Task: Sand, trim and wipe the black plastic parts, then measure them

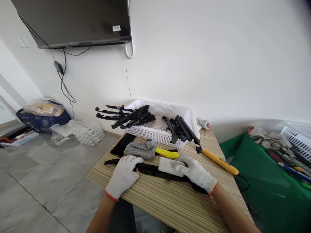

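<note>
Pressed flat by the gloved left hand (124,174) to steady it — long black plastic strip (150,171) across the striped table (170,200), with right hand (194,171) gripping a white block (170,166) upon it, yellow knife (167,153) and white basket (165,126) just beyond.

Knit gloves, black plastic, striped wood grain

We see both hands, the left (123,174) and the right (194,171), in white knitted cotton gloves with orange cuffs, on a matt black plastic strip (155,171). The right holds a white block (170,166) that looks soft and matt. The counter (170,200) shows a smooth, striped wood-look finish. The basket (167,129) is white perforated plastic; the grey cloth (141,149) looks rough-knit.
</note>
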`<state>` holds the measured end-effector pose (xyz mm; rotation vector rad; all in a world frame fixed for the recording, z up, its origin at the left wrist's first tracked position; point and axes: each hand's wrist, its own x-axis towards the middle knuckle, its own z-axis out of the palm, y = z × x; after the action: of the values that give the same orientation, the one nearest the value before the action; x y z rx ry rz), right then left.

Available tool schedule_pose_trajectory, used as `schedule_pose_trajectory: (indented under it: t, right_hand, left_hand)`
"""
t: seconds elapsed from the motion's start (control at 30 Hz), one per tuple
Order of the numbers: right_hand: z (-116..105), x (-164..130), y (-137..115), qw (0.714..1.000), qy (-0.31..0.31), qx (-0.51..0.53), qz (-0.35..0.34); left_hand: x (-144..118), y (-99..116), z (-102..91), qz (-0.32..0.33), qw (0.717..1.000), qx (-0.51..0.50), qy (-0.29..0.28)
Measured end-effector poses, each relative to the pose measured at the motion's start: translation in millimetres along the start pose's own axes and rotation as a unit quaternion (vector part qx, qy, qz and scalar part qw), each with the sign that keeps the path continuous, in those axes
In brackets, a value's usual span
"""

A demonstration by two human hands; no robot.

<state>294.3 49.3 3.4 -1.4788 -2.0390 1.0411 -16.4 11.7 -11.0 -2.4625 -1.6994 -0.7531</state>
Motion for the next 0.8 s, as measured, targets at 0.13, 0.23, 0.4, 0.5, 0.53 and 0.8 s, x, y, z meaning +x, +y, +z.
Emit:
schedule_pose_trajectory:
  t: [0.13,0.23,0.4,0.5,0.53,0.8]
  right_hand:
    - [-2.5,-1.7,1.6,1.000,-0.001,0.016,-0.005]
    - [-2.5,-1.8,3.7,1.000,-0.006,0.017,-0.008]
    - [-0.5,1.5,11.0,0.994,0.077,0.026,-0.077]
    - [-0.1,3.1,16.0,0.981,0.147,0.044,-0.120]
    - [0.3,3.2,17.4,0.977,0.153,0.055,-0.139]
    - [8.9,-0.2,20.3,0.974,0.047,0.208,-0.077]
  left_hand:
    - [0.4,2.9,-0.2,0.006,1.000,0.008,-0.018]
    - [-0.1,3.5,1.3,0.005,1.000,0.019,-0.021]
    - [0.8,3.0,2.3,0.007,0.999,0.030,-0.040]
    - [2.1,3.4,1.3,0.007,0.998,0.029,-0.046]
    - [2.4,3.5,1.0,0.006,0.998,0.029,-0.047]
    - [1.2,5.3,-1.5,0.003,0.999,0.015,-0.038]
